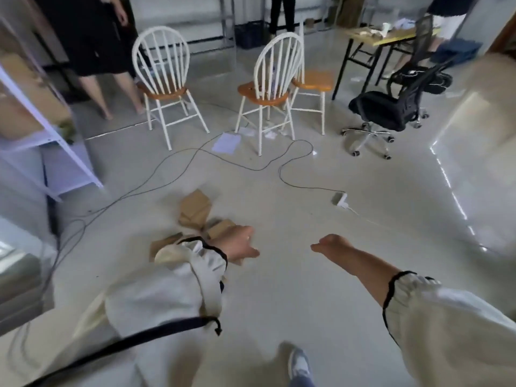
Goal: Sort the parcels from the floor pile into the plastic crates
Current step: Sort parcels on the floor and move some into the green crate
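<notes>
Both hands are out in front and carry nothing. The left hand [240, 243] is spread, its grip open, above the near edge of the parcels [196, 212], a small heap of brown cardboard packets on the floor [279, 289]. The right hand [328, 244] hangs well to the right of the heap over bare floor; its fingers look loosely curled around nothing, though blur makes that hard to judge.

The step in hand looks like reaching down for the next parcel. To do it well, take the topmost or nearest packet rather than one pinned beneath others, close the fingers across a short edge, and bring the right hand in underneath if it sags. A cable [195, 155] trails just beside the heap, so feet and sleeves should stay clear of it.

The left sleeve [178, 275] covers the near part of the heap, so the count of parcels is unclear. No labels can be read. I cannot pick out any plastic crates with confidence.
</notes>
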